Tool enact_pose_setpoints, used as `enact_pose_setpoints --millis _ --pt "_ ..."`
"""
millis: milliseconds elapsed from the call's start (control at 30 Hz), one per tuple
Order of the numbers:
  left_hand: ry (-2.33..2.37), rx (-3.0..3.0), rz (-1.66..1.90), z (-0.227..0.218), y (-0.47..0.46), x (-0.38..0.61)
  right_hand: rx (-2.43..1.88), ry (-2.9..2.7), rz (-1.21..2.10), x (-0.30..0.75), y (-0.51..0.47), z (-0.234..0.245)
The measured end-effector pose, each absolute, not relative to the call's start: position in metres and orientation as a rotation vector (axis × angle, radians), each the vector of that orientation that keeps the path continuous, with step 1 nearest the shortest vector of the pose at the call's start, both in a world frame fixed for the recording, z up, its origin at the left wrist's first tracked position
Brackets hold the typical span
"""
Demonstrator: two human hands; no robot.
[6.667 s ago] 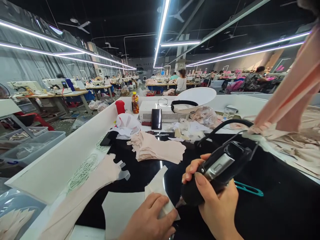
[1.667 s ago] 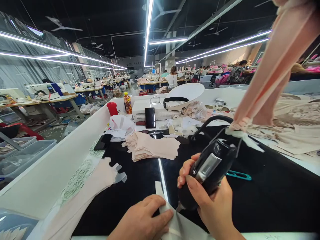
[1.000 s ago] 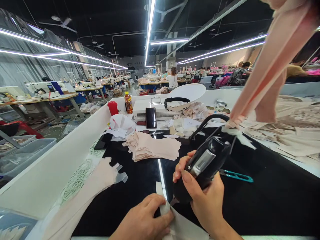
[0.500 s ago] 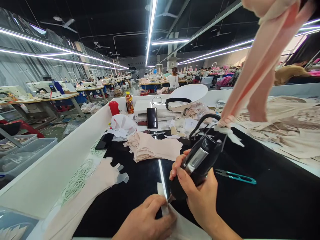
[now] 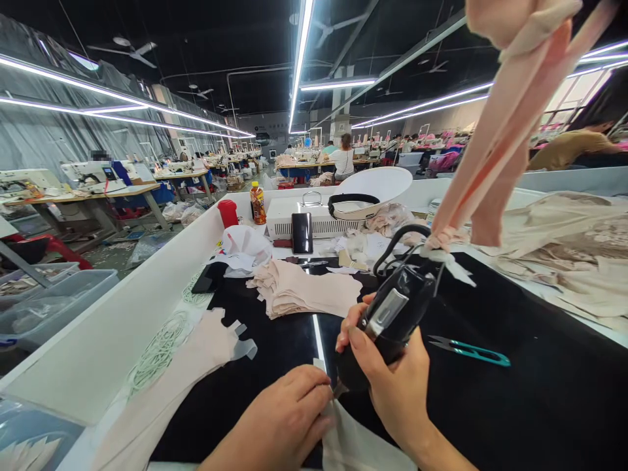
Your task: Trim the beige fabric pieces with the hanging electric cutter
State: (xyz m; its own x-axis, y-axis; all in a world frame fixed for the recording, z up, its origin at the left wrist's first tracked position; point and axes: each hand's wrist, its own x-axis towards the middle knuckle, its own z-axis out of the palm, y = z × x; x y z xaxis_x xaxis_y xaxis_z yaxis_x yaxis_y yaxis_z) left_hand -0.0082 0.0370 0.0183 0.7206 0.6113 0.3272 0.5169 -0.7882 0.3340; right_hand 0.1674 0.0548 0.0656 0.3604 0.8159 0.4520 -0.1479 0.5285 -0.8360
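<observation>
My right hand (image 5: 392, 376) is closed around a black corded hand tool (image 5: 390, 317) with a silver panel on its side. The tool leans, and its small metal tip (image 5: 338, 390) points down at the edge of a pale fabric piece (image 5: 360, 438). Close by that tip, my left hand (image 5: 282, 415) has its fingers closed on the fabric's left edge, against the black work surface (image 5: 530, 405). Above the tool hang peach cloth strips (image 5: 490, 140), knotted near its cord. Teal thread snips (image 5: 473, 351) lie to the right.
A stack of pale cut fabric (image 5: 307, 288) lies ahead; another piece (image 5: 196, 356) is on the left by green cord (image 5: 159, 350). Behind stand a phone (image 5: 302, 233), a bottle (image 5: 258, 204) and a white box (image 5: 282, 219). Beige cloth (image 5: 579, 245) is heaped right. White walls border the table.
My left hand has shifted slightly left along the fabric edge, and more of the pale piece shows beneath the tip. My right hand keeps the tool in nearly the same pose.
</observation>
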Motion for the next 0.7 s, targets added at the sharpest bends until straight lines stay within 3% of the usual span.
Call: enact_pose_setpoints --millis 700 --pt "0.856 2.659 0.642 0.014 0.044 -0.022 -0.735 -1.003 0.745 0.167 0.064 0.064"
